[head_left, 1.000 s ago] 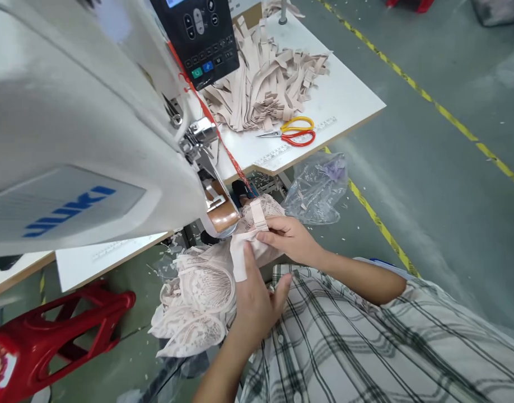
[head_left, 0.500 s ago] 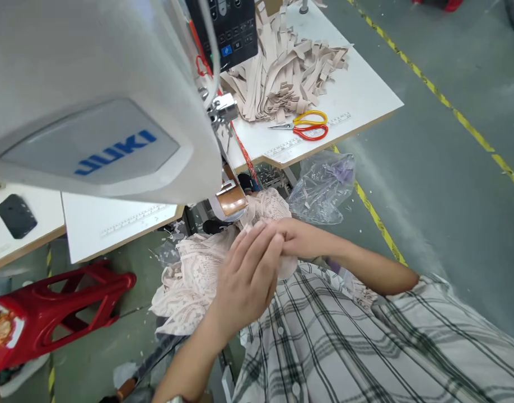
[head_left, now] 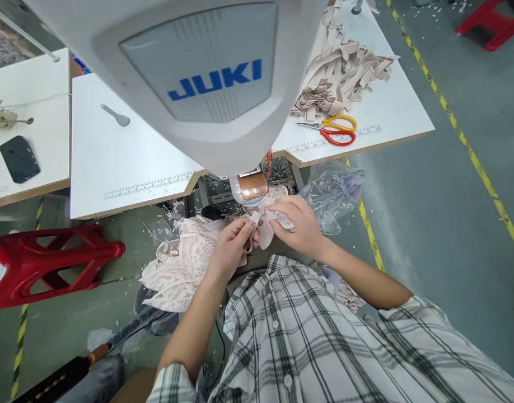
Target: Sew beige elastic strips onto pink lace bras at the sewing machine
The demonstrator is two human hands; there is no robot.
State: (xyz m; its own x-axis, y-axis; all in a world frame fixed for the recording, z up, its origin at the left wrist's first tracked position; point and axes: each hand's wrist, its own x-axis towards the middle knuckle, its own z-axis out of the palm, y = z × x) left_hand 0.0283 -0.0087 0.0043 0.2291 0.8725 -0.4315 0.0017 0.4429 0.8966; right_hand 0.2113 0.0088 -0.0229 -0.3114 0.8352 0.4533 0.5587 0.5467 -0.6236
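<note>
A white JUKI sewing machine head [head_left: 206, 78] fills the top of the view. Just below its copper-coloured end [head_left: 252, 187], both my hands hold a pale pink lace garment [head_left: 185, 263]. My left hand [head_left: 232, 249] pinches a small beige strap end between thumb and fingers. My right hand [head_left: 297, 224] is closed on the garment's edge right beside it, the fingertips of both hands almost touching. The rest of the lace hangs down to the left over my lap.
A pile of beige straps [head_left: 341, 73] and red-and-yellow scissors [head_left: 335, 129] lie on the white table [head_left: 387, 112] at right. A clear plastic bag [head_left: 336, 190] hangs under its edge. A red stool [head_left: 42, 263] lies at left; a black pad [head_left: 18, 159] rests on the left table.
My view has swung so the machine head is now centred overhead. My left hand has drawn back from covering the right and now pinches the strap end beside it.
</note>
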